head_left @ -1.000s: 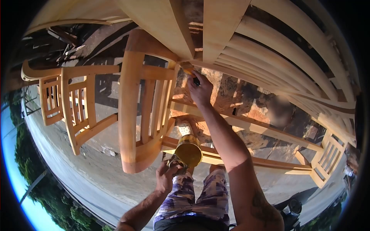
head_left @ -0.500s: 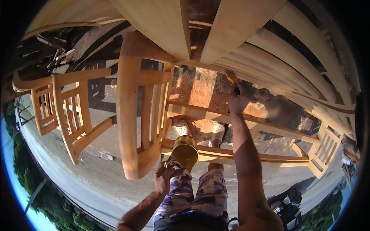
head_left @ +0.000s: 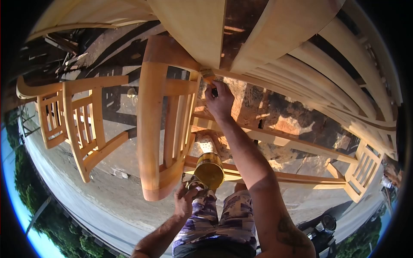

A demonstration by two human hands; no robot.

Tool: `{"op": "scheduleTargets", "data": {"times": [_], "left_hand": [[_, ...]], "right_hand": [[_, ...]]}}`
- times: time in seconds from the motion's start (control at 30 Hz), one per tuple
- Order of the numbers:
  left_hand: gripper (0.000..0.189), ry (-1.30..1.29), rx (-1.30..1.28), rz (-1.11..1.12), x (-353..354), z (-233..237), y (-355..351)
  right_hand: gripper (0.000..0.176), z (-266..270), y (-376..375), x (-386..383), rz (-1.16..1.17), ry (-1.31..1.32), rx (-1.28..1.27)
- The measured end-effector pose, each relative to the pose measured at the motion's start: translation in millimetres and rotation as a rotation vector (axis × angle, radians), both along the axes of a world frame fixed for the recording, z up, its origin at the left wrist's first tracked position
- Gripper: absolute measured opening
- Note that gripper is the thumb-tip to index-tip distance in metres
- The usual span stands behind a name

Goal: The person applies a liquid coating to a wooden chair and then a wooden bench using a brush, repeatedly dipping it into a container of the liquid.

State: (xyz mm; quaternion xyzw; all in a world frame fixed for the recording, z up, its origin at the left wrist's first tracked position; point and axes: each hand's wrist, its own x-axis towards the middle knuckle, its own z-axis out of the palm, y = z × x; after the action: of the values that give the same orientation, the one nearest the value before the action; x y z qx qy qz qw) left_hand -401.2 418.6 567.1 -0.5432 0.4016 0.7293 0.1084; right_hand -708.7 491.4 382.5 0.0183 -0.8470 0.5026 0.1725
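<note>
In my right hand (head_left: 220,99) is a paintbrush (head_left: 208,76), gripped in closed fingers. Its bristle end is at the left end of the lower back rail (head_left: 247,79) of a pale wooden bench, beside the armrest post. My left hand (head_left: 184,198) is closed at the side of a metal can (head_left: 209,171), gripping it by what looks like its handle. Amber liquid shows inside the can, which is held in front of my thighs. The bench's broad wooden armrest (head_left: 150,129) rises to the left of both hands.
Curved back slats (head_left: 344,56) fill the upper right. Two long seat rails (head_left: 297,144) run across to the slatted far end (head_left: 363,170). Another wooden frame (head_left: 88,124) stands at left on concrete (head_left: 109,193). A motorcycle (head_left: 325,228) is behind at lower right.
My right hand has moved left along the lower back rail with the paintbrush, to the corner by the armrest. The left hand and can have barely shifted.
</note>
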Motion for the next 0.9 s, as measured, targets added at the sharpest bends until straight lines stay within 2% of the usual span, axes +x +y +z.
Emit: {"op": "scheduleTargets", "data": {"times": [0.17,0.23,0.3,0.43,0.5,0.6,0.7,0.83,0.9], "left_hand": [[0.036,0.047,0.011,-0.001,11.4,-8.8,-2.5],[0.036,0.039,0.000,-0.005,11.0,-10.2,-2.6],[0.034,0.043,0.024,-0.016,11.8,-9.8,-5.6],[0.033,0.035,0.025,-0.036,12.1,-11.8,-3.7],[0.033,0.038,0.011,-0.048,8.5,-13.9,-3.0],[0.033,0.039,-0.012,-0.075,10.3,-13.8,-6.4],[0.033,0.054,-0.022,-0.099,6.6,-12.5,-7.4],[0.033,0.064,-0.034,-0.112,1.6,-15.0,-3.1],[0.032,0.065,-0.021,-0.117,-5.3,-10.1,0.7]], "right_hand": [[0.019,-18.4,7.0,-19.4,0.106,-0.050,0.103],[0.016,-9.9,23.2,-16.1,0.090,-0.161,0.179],[0.017,-3.0,33.8,-12.7,-0.001,0.021,0.144],[0.018,-3.1,23.0,-13.9,0.182,0.007,0.082],[0.017,-9.1,20.6,-21.2,0.202,-0.032,0.175],[0.015,-10.3,38.1,-18.6,0.027,-0.088,0.252],[0.016,3.1,48.4,-7.8,-0.006,0.070,0.105],[0.016,-8.9,46.7,-16.6,0.146,-0.018,0.187],[0.015,-21.1,70.4,-21.0,0.062,-0.011,0.185]]}}
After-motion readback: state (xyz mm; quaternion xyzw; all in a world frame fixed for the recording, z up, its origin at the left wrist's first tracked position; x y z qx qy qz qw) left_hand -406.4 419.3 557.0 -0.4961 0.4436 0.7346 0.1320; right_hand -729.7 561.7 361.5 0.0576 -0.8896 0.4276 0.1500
